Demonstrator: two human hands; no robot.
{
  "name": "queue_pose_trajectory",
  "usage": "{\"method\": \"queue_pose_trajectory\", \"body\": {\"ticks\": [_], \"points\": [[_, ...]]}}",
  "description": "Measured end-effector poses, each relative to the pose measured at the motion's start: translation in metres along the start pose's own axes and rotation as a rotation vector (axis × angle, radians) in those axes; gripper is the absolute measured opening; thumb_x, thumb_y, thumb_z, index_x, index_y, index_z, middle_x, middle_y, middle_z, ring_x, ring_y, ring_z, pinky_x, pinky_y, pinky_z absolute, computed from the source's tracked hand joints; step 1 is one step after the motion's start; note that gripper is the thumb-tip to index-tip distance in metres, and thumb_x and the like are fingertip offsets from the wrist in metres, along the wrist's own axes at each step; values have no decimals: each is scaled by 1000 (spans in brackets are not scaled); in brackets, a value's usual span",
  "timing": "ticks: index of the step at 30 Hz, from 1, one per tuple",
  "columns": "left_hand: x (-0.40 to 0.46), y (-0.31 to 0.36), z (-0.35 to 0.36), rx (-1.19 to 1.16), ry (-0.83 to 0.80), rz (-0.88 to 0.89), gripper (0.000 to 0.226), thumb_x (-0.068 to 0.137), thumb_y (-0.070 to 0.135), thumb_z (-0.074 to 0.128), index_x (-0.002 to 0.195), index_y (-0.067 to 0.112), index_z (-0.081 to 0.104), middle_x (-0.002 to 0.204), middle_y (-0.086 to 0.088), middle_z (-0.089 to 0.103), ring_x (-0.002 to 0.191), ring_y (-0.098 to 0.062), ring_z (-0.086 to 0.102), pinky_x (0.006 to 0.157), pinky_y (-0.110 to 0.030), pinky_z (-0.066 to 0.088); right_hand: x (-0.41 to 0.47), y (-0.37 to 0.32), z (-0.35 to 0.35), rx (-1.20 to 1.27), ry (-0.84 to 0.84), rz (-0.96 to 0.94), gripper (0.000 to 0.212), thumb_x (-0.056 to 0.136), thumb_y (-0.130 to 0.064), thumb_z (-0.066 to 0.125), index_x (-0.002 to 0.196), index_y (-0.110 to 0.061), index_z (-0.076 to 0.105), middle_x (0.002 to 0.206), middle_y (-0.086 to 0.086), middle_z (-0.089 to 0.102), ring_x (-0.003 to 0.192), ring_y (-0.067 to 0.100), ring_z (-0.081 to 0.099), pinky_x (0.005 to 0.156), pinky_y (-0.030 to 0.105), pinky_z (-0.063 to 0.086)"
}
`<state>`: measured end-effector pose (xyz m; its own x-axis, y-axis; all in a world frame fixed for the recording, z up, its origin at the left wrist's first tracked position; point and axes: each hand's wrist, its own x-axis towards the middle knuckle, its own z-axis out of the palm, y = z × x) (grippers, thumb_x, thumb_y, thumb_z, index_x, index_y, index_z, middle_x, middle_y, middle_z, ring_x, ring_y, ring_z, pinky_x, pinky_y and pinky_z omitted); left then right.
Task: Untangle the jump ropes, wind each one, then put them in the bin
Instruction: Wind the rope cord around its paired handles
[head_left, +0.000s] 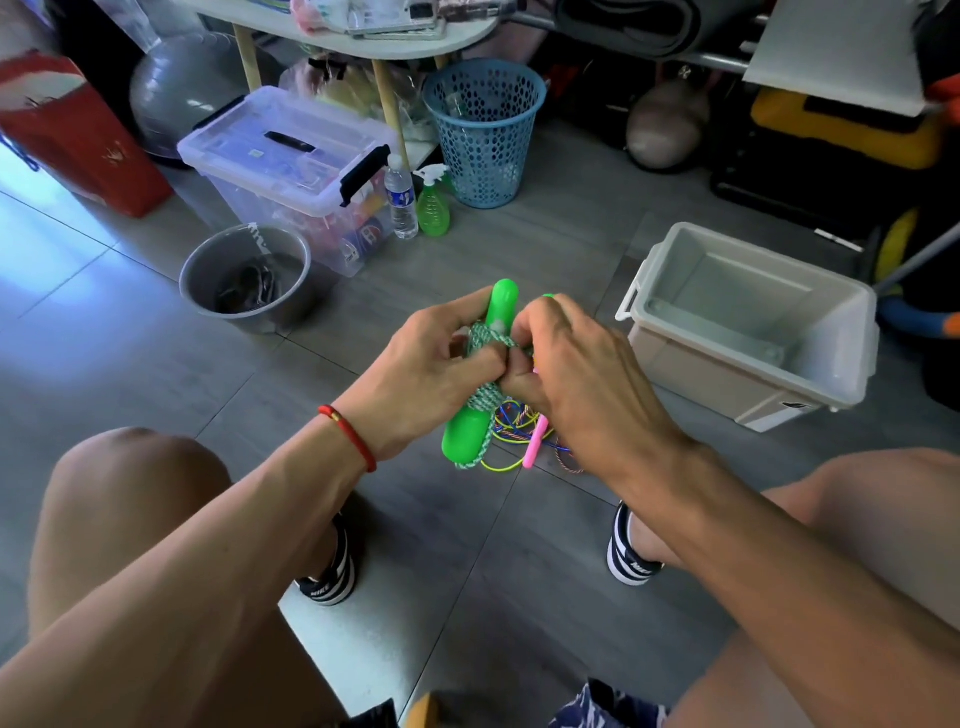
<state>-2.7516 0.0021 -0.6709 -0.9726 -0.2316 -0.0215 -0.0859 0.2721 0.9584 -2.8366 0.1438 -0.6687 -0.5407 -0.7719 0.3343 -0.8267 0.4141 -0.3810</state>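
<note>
Left hand (415, 379) and right hand (576, 374) both grip the green-handled jump rope (475, 410), wound; other ropes (524, 441) on floor (363, 312); bin (841, 374) right.

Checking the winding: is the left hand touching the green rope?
Touching. The head view shows the left hand with fingers curled round the green rope wound on its handles.
</note>
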Motion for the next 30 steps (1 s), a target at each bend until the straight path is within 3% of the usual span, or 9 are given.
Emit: {"method": "queue_pose_trajectory", "body": {"ticks": [6,9,11,15,19,25,28,30], "points": [[-8,0,-1,-64,41,19,27,96,6,61,123,8,62,111,-28,63,92,-18,61,93,-62,51,2,3,1,162,10,39,8,89,-16,65,93,-12,59,90,0,57,76,25,56,69,39,40],[-9,-2,-1,-114,132,-7,51,89,12,69,137,25,57,115,-9,72,103,-17,66,98,-57,52,0,4,0,191,-40,48,7,91,-24,61,94,-19,57,81,-13,44,71,11,43,65,35,34],[-10,-5,0,-129,145,3,61,86,14,71,142,27,49,116,-7,72,105,-23,67,99,-60,50,-2,5,-1,218,-67,48,13,85,-30,60,93,-22,56,75,-16,39,66,7,41,64,31,31],[-11,-4,1,-224,137,31,42,86,1,70,119,14,48,107,-21,69,79,-29,56,74,-49,48,-3,8,-5,324,-107,58,24,82,-31,74,94,-19,57,77,-17,39,66,-2,44,61,16,30],[-9,-5,0,-270,124,16,18,85,-1,71,96,6,59,96,-23,65,79,-33,53,70,-57,47,1,13,-3,338,-110,85,25,78,-23,82,89,-19,61,73,-12,38,66,5,42,60,23,30],[-7,-5,-4,-80,31,41,13,94,3,66,106,2,64,105,-17,72,87,-29,63,91,-59,53,-2,15,-3,310,-77,101,23,77,-19,82,85,-18,60,72,-16,39,66,-2,43,61,14,30],[-5,-4,-12,49,1,75,13,98,15,61,109,9,65,108,-16,71,82,-36,62,86,-62,52,0,16,-4,298,-76,68,22,79,-20,81,87,-18,60,73,-18,37,68,-3,41,64,13,31],[-5,-4,-16,124,-40,96,14,99,21,61,110,13,63,109,-11,71,84,-43,65,85,-61,53,0,17,-3,274,-82,47,23,81,-21,80,89,-17,60,76,-18,37,68,6,39,63,19,29]]}}
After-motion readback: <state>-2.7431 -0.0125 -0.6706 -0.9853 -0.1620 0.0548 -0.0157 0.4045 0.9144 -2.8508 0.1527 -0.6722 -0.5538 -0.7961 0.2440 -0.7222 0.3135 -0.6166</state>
